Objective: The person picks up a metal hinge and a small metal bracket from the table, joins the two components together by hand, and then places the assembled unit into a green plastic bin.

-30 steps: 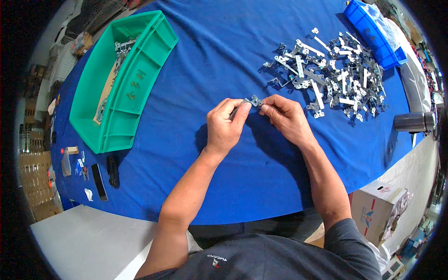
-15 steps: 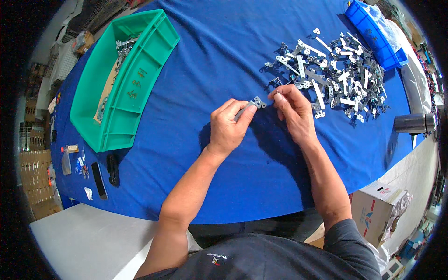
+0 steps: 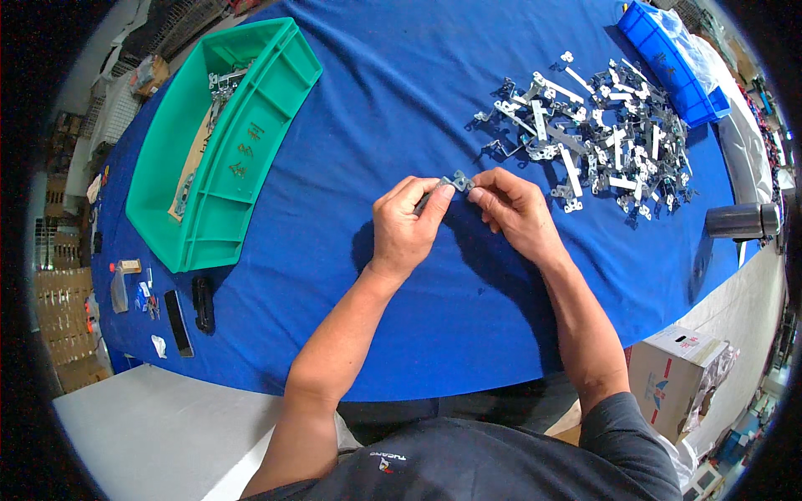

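Over the middle of the blue-covered table, my left hand is closed around a small silvery metal bracket. Thumb and index finger pinch it, and its flat end with holes sticks out to the right. My right hand meets that end with thumb and index finger pressed together. Whatever sits between those right fingertips is too small or hidden to name. Beyond my right hand spreads a loose pile of similar metal brackets, some white-looking, some dark.
A green plastic bin with metal parts and small brassy pieces in its side compartments stands at left. Near it lie a phone and a black tool. At right are a blue crate, a dark metal cylinder and a cardboard box.
My right hand has moved left and slightly nearer to me, bringing its fingertips to the bracket's end. My left hand has shifted slightly left with the bracket.
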Demonstrator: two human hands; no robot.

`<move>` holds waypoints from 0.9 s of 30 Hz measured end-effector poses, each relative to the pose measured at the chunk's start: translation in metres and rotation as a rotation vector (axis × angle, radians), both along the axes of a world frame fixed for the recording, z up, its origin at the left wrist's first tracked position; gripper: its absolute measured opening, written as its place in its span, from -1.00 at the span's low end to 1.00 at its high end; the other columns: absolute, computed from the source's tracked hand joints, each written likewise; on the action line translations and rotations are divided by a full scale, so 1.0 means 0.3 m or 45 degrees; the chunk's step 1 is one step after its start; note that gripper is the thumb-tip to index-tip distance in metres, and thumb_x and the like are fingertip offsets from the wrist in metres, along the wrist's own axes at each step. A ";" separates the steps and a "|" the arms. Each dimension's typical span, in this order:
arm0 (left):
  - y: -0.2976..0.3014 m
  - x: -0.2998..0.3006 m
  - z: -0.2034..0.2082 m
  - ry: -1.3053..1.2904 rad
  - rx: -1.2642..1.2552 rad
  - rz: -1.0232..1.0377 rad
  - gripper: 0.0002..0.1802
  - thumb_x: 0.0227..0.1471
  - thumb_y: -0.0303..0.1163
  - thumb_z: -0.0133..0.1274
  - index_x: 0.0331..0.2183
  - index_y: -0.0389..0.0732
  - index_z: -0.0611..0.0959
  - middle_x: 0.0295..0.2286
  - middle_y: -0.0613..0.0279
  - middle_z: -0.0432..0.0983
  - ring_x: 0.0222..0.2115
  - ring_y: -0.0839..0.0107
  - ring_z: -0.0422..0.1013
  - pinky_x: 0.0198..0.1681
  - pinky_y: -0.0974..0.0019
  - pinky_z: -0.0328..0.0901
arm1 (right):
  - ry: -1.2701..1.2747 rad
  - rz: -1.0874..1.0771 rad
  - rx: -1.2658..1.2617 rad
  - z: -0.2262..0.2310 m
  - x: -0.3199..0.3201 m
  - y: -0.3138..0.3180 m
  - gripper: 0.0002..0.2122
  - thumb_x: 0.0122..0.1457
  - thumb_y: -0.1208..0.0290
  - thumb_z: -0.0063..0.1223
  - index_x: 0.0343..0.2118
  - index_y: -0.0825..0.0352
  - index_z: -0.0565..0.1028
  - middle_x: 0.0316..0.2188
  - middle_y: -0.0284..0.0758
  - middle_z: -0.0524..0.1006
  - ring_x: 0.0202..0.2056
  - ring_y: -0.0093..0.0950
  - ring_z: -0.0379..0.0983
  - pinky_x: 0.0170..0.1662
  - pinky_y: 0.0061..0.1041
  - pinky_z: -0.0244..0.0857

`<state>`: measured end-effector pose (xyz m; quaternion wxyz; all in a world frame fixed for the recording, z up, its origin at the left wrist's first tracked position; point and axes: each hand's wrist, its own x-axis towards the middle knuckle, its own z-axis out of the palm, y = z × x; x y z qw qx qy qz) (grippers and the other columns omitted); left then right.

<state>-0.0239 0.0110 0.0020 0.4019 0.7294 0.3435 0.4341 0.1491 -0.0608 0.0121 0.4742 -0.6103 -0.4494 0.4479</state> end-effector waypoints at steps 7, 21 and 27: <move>0.005 0.003 -0.011 0.069 0.139 -0.074 -0.87 0.08 -0.42 0.19 -0.39 -0.30 0.69 -0.58 0.17 0.52 -0.60 0.36 0.45 -0.53 0.31 0.29 | -0.116 0.061 0.088 -0.004 0.004 0.000 -0.87 0.24 0.45 0.13 -0.22 0.38 0.50 -0.40 -0.42 0.49 -0.49 -0.68 0.33 -0.42 -0.61 0.26; -0.001 -0.005 -0.009 -0.043 -0.035 0.040 -0.86 0.13 -0.43 0.17 -0.37 -0.33 0.68 -0.55 0.35 0.52 -0.55 0.66 0.33 -0.50 0.46 0.23 | -0.039 0.038 0.012 -0.003 0.006 0.002 -0.83 0.29 0.38 0.06 -0.26 0.40 0.55 -0.51 -0.44 0.54 -0.53 -0.73 0.31 -0.48 -0.64 0.20; 0.002 -0.002 -0.009 -0.013 -0.011 0.027 -0.85 0.13 -0.43 0.18 -0.37 -0.34 0.68 -0.56 0.34 0.51 -0.55 0.66 0.32 -0.50 0.46 0.23 | -0.039 0.048 0.041 -0.007 0.004 -0.001 -0.85 0.29 0.38 0.08 -0.26 0.38 0.54 -0.53 -0.44 0.54 -0.54 -0.72 0.33 -0.49 -0.63 0.23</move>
